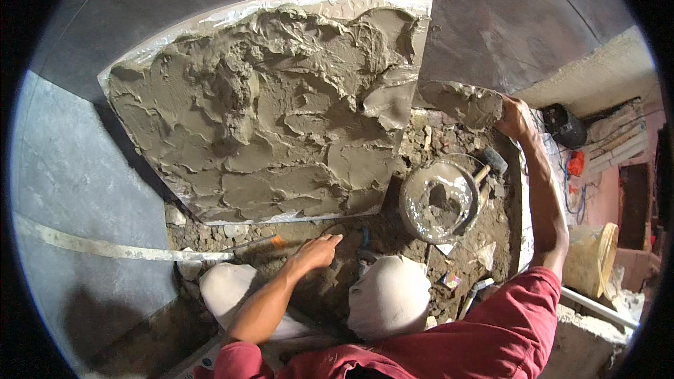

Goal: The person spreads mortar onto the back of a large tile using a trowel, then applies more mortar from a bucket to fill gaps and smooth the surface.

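Observation:
A large tile [424, 14] stands or lies tilted before me, its face thickly spread with wet grey-brown mortar [281, 119]. At the far right, my right hand [516, 118] is closed on the end of a mortar-covered strip [463, 104], which lies beside the tile's right edge. Much of that strip's own surface is hidden by mortar. My left hand [317, 253] hovers above my knees, below the tile's lower edge. Its fingers point right, loosely extended, with nothing seen in them. A bucket [411, 221] of wet mix sits between the tile and my right arm.
A mallet [495, 161] with a dark head leans at the bucket's rim. Rubble and soil [491, 217] surround it. Dark grey tiles [491, 21] lie beyond, and a pale straight bar [126, 247] at left. A yellowish bucket [590, 260] stands at far right.

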Demonstrator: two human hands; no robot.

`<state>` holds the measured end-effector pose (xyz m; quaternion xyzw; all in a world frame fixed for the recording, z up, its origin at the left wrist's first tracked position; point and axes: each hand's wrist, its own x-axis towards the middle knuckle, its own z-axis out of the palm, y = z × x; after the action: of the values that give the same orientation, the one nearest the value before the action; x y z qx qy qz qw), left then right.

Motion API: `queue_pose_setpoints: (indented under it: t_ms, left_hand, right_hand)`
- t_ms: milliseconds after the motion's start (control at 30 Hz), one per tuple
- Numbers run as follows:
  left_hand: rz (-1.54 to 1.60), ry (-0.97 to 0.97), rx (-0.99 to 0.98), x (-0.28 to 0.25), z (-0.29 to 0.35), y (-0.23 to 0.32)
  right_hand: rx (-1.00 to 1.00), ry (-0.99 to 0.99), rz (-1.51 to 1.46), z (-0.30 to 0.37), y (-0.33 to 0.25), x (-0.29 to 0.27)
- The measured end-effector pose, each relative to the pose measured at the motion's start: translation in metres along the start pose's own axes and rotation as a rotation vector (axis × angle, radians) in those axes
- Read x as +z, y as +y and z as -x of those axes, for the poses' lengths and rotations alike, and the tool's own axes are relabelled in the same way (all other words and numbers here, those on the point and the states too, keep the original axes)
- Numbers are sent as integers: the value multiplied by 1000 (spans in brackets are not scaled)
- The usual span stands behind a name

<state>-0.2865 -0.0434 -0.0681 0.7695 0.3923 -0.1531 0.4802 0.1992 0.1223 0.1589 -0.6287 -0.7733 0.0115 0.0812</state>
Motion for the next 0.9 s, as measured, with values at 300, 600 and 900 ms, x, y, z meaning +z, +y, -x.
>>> queue_pose_setpoints:
  t_ms: [300,600,900]
  left_hand:
    - [-92,87,278,-9,-12,4]
    - [28,187,328,-17,-3,13]
    - [42,220,366,-31,15,18]
  right_hand:
    - [136,-253,-132,64,-133,-34]
    - [-93,-471,315,-22,-145,-83]
    - [-209,20,-112,-37,-219,-63]
